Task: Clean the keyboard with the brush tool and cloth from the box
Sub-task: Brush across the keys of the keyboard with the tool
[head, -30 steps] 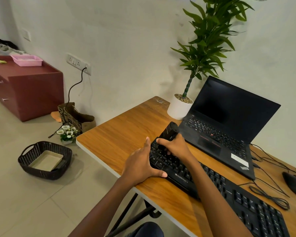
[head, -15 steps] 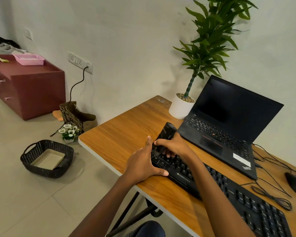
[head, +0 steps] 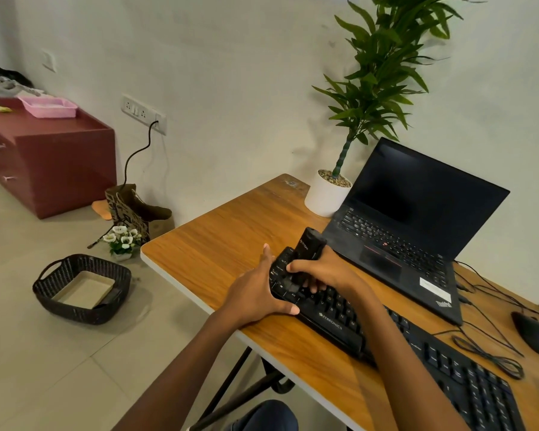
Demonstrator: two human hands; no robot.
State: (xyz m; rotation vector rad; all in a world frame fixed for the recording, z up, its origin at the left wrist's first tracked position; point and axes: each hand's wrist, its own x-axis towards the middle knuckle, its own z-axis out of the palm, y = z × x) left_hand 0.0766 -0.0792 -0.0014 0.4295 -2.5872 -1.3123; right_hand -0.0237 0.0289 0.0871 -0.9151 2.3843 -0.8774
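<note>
Right hand fingers are wrapping tight round the brush, tip pressing on the keyboard at its left end. Left hand is lying flat, holding nothing, thumb bracing that end at the desk edge. Risks: pressing hard is likely popping a keycap; loosening the brace is letting the keyboard skid off. No cloth in view.

An open black laptop sits at the wooden desk's back edge, a potted plant in a white pot at the back left corner. A black mouse and loose cables lie toward the right edge. Beyond the desk, a wicker basket, a paper bag and a maroon cabinet occupy the tiled floor.
</note>
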